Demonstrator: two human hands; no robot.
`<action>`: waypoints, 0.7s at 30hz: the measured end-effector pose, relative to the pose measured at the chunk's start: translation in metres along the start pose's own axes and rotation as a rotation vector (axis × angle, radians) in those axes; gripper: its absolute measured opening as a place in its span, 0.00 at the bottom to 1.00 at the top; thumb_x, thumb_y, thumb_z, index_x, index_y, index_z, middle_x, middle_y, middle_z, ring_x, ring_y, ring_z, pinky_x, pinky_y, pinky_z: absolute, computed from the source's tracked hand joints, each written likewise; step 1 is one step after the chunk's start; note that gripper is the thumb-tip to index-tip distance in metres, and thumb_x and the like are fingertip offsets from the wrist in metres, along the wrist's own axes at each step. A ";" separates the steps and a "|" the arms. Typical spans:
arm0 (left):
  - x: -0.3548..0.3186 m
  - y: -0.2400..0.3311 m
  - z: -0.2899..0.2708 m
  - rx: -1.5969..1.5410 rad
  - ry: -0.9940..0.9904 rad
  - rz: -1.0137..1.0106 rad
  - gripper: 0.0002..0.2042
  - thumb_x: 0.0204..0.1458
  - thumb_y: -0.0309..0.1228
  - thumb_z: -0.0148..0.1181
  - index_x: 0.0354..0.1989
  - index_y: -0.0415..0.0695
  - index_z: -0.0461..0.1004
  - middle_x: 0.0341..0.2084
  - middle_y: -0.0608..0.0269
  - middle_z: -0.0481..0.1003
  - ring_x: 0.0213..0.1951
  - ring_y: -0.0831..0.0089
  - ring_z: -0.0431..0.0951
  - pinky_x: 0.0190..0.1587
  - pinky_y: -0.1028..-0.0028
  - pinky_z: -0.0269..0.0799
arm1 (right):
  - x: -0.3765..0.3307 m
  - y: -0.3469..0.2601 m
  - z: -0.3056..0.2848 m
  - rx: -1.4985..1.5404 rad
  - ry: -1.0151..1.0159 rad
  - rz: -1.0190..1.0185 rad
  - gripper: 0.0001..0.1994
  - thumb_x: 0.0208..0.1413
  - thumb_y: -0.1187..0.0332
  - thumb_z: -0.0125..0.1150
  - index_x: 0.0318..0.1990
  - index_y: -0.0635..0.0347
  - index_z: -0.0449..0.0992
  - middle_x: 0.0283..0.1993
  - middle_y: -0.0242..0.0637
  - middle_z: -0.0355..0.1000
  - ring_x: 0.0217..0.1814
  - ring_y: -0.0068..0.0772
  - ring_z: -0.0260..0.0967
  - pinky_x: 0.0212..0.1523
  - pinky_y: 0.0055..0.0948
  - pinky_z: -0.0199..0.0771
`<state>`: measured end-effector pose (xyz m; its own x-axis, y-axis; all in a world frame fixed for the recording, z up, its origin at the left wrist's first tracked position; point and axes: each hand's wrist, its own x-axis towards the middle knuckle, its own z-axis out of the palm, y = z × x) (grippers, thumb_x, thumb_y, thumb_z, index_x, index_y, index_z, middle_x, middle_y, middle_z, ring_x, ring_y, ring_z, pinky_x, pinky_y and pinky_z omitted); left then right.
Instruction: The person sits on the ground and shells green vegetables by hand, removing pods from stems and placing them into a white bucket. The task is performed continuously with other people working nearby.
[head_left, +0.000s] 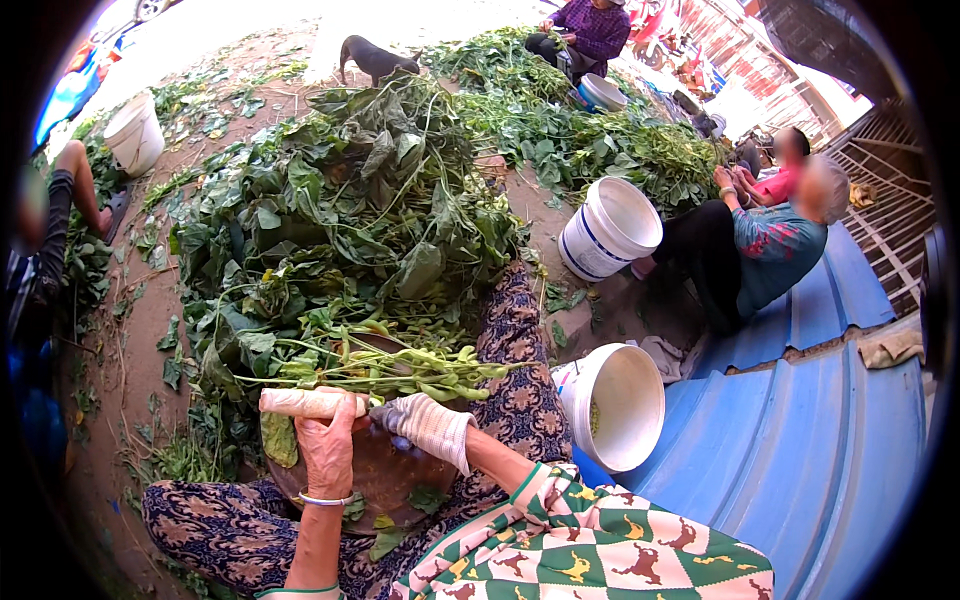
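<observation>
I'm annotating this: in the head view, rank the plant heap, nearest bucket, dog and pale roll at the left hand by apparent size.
1. Plant heap
2. Nearest bucket
3. Pale roll and dog: too alike to rank; the dog is farther.

Brown dirt ground (145, 385) bears a leafy plant heap (365, 200) left of centre; a white bucket (135, 137) stands upper left.

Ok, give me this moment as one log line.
left hand: bare, holding pale cylindrical piece | right hand: knit-gloved, beside green pod-bearing stalks | ahead: green leafy heap | right side: white plastic bucket
</observation>
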<state>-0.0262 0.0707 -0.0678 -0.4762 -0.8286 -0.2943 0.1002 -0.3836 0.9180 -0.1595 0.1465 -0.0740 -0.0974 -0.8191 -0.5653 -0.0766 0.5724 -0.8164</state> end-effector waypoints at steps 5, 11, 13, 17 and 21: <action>0.001 0.003 0.000 -0.136 -0.035 -0.043 0.04 0.53 0.27 0.56 0.34 0.42 0.70 0.29 0.61 0.75 0.33 0.75 0.77 0.31 0.75 0.77 | -0.022 -0.017 -0.008 0.598 -0.137 0.149 0.17 0.58 0.50 0.50 0.31 0.55 0.72 0.13 0.17 0.55 0.13 0.12 0.48 0.13 0.15 0.45; 0.000 0.011 -0.003 -0.190 -0.061 -0.090 0.04 0.53 0.26 0.55 0.33 0.41 0.69 0.29 0.59 0.75 0.33 0.73 0.77 0.32 0.74 0.78 | -0.016 -0.009 -0.014 0.543 -0.220 0.071 0.16 0.57 0.53 0.53 0.28 0.55 0.70 0.15 0.21 0.58 0.14 0.16 0.53 0.13 0.19 0.52; 0.000 0.012 -0.003 -0.149 -0.064 -0.063 0.03 0.53 0.25 0.55 0.32 0.41 0.70 0.29 0.59 0.75 0.34 0.73 0.76 0.33 0.74 0.78 | -0.002 -0.010 -0.004 0.127 -0.042 -0.065 0.17 0.58 0.52 0.50 0.27 0.56 0.71 0.15 0.23 0.61 0.14 0.19 0.55 0.14 0.22 0.55; 0.000 0.010 0.000 -0.120 -0.060 -0.044 0.02 0.52 0.25 0.56 0.31 0.40 0.70 0.29 0.59 0.75 0.33 0.73 0.76 0.33 0.73 0.78 | -0.010 -0.009 -0.007 0.224 -0.021 0.070 0.21 0.59 0.48 0.46 0.27 0.56 0.73 0.14 0.23 0.60 0.14 0.19 0.54 0.14 0.22 0.54; 0.000 0.012 -0.002 -0.199 -0.069 -0.083 0.02 0.52 0.25 0.55 0.32 0.40 0.70 0.29 0.59 0.75 0.33 0.73 0.76 0.33 0.72 0.78 | -0.012 -0.003 -0.010 0.369 -0.094 0.022 0.23 0.58 0.45 0.46 0.27 0.55 0.74 0.14 0.21 0.58 0.13 0.16 0.52 0.14 0.19 0.51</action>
<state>-0.0233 0.0655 -0.0574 -0.5482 -0.7637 -0.3409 0.2252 -0.5274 0.8192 -0.1679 0.1545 -0.0635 -0.0017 -0.8162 -0.5778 0.2888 0.5527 -0.7817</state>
